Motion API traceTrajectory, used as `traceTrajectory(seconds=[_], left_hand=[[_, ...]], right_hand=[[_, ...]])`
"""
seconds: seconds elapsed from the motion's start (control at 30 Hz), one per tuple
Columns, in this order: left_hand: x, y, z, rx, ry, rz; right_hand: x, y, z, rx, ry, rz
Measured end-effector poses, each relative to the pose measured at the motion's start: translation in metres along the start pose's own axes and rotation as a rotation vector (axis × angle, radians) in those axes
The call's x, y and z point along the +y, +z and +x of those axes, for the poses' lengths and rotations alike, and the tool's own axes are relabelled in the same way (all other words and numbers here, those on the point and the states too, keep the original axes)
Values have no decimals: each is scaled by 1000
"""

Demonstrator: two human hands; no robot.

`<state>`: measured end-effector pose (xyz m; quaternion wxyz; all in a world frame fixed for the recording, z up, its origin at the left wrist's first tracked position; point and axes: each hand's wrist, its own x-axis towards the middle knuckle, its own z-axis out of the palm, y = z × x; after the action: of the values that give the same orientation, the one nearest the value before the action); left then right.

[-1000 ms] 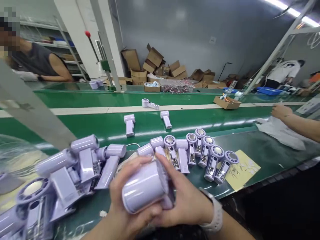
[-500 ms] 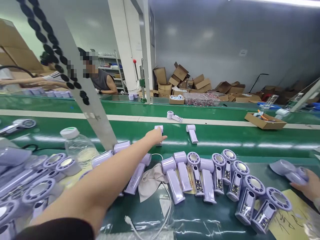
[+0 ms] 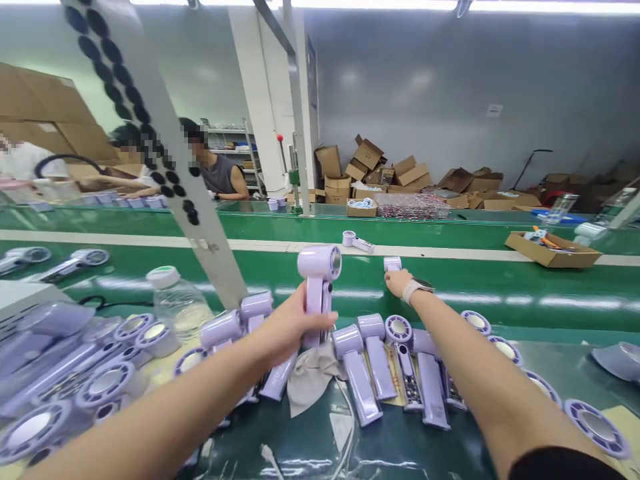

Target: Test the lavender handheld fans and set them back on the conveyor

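Observation:
My left hand (image 3: 295, 323) is wrapped round the handle of a lilac handheld fan (image 3: 320, 263), held upright above the bench with its head at the top. Farther out over the green belt, my right hand (image 3: 399, 283) has its fingers closed on a second lilac fan (image 3: 393, 263); only the head of that one shows past the fingers. Below my hands lies a row of lilac fans, among them one with its circuit board bare (image 3: 409, 377). A crumpled grey cloth (image 3: 315, 377) lies under my left hand.
A slanted metal post (image 3: 200, 233) rises at left beside a clear bottle (image 3: 180, 303). More fans crowd the left side. One fan (image 3: 357, 241) lies farther back on the belt. A cardboard box of tools (image 3: 553, 253) stands at right. Co-workers (image 3: 225, 175) sit across the belt.
My left hand has lifted a fan off the belt and drawn it nearer. My right hand has left the fan at far right and reached forward onto the fan on the belt.

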<state>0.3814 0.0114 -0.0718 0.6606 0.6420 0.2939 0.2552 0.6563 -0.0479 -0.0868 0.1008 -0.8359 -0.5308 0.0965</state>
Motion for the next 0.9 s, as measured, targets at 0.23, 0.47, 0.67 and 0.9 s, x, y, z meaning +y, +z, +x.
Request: traceTrajectory(seconds=[0.23, 0.47, 0.67, 0.9], left_hand=[[-52, -13, -96, 130, -62, -744], [-61, -16, -110, -81, 114, -1063], [-60, -24, -128, -72, 93, -1139], [-79, -51, -139, -122, 69, -1199]], right_hand=[[-83, 46, -124, 291, -374, 208], [-126, 111, -207, 620, -788, 196], [-148, 119, -209, 508, -779, 266], [-159, 127, -204, 402, -630, 373]])
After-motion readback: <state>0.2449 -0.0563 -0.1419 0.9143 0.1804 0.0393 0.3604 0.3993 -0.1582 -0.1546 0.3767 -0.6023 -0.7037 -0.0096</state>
